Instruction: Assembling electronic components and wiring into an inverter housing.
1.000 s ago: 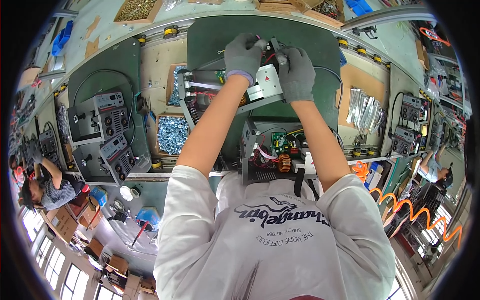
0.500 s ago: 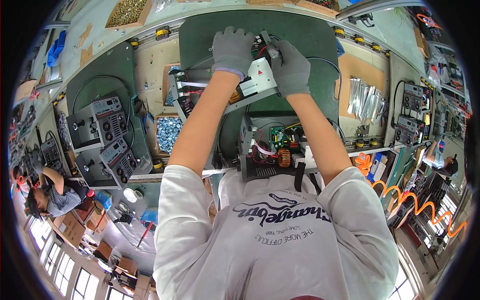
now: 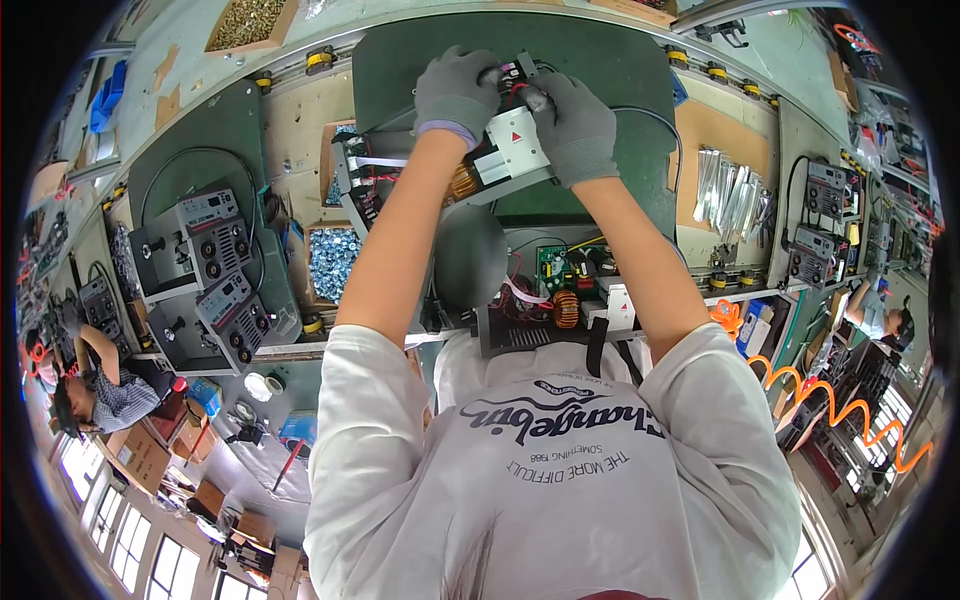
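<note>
An open-topped electrical machine (image 3: pixel 497 190) lies slantwise on the green work board, showing circuit boards, a copper coil (image 3: pixel 464 182) and a white cover (image 3: pixel 517 145) with a red triangle. Grey gloves cover both hands. At its far end, my left hand (image 3: pixel 457 92) has its fingers curled in close to the parts. My right hand (image 3: pixel 575 132) pinches with thumb and fingers just right of a red wire; whatever is between the fingertips of each hand is hidden. Close to my body sits a second open machine (image 3: pixel 515 342), partly covered by a blurred round grey patch.
Left, closed machines (image 3: pixel 232 320) stand on another green board (image 3: pixel 180 170). Boxes of bluish screws (image 3: pixel 333 262) lie beside the middle board (image 3: pixel 640 70). Silvery strips (image 3: pixel 728 195) rest on cardboard at right. A black cable (image 3: pixel 672 150) loops there; an orange coiled hose (image 3: pixel 822 402) hangs lower right.
My left hand has shifted slightly left and its fingertips have turned inward toward the right hand. My right hand has moved slightly left. A blurred grey patch now covers part of the nearer machine.
</note>
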`<state>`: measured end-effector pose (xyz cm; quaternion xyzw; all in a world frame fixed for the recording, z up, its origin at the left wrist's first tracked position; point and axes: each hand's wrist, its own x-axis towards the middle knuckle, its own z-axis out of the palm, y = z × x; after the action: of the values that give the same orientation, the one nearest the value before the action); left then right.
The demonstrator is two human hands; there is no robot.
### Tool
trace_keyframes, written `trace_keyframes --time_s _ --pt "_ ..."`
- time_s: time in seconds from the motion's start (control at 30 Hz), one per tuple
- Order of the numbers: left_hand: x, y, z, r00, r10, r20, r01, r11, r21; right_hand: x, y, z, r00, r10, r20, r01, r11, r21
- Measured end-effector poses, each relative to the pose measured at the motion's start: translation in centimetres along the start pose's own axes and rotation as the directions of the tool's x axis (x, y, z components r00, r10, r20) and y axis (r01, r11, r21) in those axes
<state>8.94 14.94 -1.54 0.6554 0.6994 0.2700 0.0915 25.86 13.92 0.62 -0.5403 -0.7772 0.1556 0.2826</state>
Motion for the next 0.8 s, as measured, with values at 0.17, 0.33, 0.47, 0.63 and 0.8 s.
trace_keyframes --time_s 0.17,0.33,0.47,0.63,0.8 --pt "0.4 -0.7 0.2 0.993 -0.065 0.101 0.072 0.995 -0.067 0.0 0.5 0.0 0.999 -0.034 -0.011 0.035 0.996 0.08" --pt "0.2 -0.3 1.6 0.999 0.02 0.044 -0.019 1.0 -0.02 -0.2 1.1 -0.1 0.998 -0.052 -0.025 0.055 0.993 0.105" --pt "-0.4 1.3 0.7 0.996 0.065 -0.063 -0.063 0.997 0.034 0.3 1.0 -1.2 0.997 -0.082 -0.017 0.081 0.996 -0.028" --pt "-2.8 2.8 -0.4 0.985 0.14 -0.103 -0.16 0.962 -0.221 0.8 -0.5 -1.9 0.996 -0.08 0.038 0.087 0.96 -0.266" --pt "-2.3 2.0 -0.1 0.993 -0.035 0.111 0.083 0.882 -0.463 2.1 -0.9 -1.4 0.949 0.249 0.194 -0.242 0.968 -0.06"
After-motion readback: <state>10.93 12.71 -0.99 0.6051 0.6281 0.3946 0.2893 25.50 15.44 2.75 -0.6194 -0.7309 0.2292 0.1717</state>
